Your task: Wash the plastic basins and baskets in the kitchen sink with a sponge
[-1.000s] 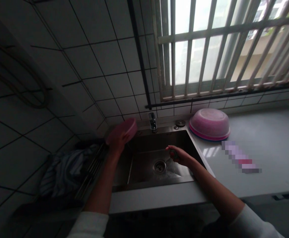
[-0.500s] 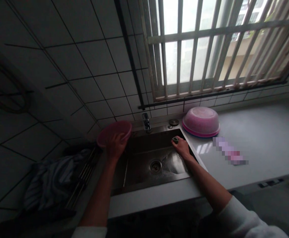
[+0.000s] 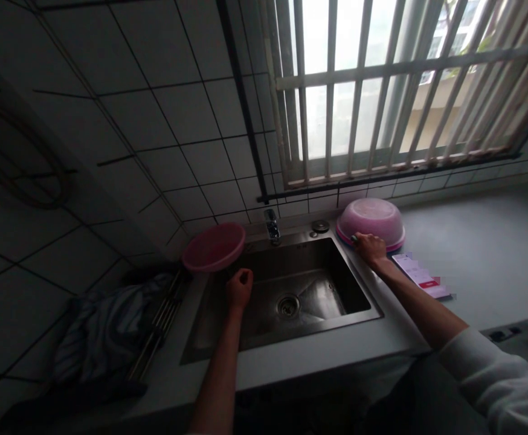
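Observation:
My left hand [image 3: 239, 291] is over the left part of the steel sink [image 3: 246, 344], apart from the pink basin [image 3: 213, 249]. Its fingers are curled in, with a dark gap by the thumb and nothing visible in them. The basin stands tilted at the sink's back left corner. On the right, my right hand [image 3: 371, 249] is closed around a small greenish thing [image 3: 354, 240], mostly covered by the fingers. That hand is in front of an upside-down pink bowl [image 3: 369, 216]; whether it touches the bowl I cannot tell.
A chrome faucet [image 3: 272, 225] rises behind the sink, with a round metal drain cover [image 3: 321, 226] beside it. A phone [image 3: 420, 277] lies on the white counter [image 3: 486, 241]. Striped cloth [image 3: 105, 320] and a metal rack [image 3: 157, 323] are at left. A barred window is above.
My left hand has let go of the pink basin and moved right and down over the sink. My right hand has moved from the sink up and right to the upturned bowl.

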### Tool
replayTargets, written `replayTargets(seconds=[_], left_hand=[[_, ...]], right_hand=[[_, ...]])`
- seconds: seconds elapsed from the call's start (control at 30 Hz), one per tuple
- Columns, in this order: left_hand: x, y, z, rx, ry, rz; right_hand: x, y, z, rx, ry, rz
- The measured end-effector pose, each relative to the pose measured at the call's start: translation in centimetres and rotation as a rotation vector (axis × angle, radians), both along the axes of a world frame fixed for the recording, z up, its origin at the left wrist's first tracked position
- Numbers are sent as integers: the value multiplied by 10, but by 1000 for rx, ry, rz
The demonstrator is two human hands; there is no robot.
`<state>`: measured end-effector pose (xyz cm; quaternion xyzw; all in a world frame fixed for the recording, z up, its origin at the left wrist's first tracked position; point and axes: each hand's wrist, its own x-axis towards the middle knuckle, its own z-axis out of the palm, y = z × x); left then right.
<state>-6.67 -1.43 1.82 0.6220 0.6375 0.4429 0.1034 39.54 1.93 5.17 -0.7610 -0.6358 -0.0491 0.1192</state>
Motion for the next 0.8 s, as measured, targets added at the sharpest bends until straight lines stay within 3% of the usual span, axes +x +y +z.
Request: replayTargets(seconds=[0.1,0.2,0.3,0.4,0.47,0.6,0.73,0.8], left_hand=[[-1,-2,1,-4,-35,21],[-1,-4,0,8,-65,50],[-2,-3,-1,30,-85,63],[0,-1,-1,34,-90,55],[1,0,-1,23,-94,48],[0,-1,-2,-2,-111,43],[-2,-4,-4,-33,-125,14],[-3,-4,-5,-38,-128,32]], right_hand=[[8,0,13,73,31,-69],[32,0,34,278,167,-226],[64,-3,58,652,351,-396],[83,-14,84,1085,467,-358],[79,-28,99,1249,478,-284],[40,-66,105,1315,555,-66],[5,-100,77,1152,731,-40],[-3,-109,57,999,780,48]])
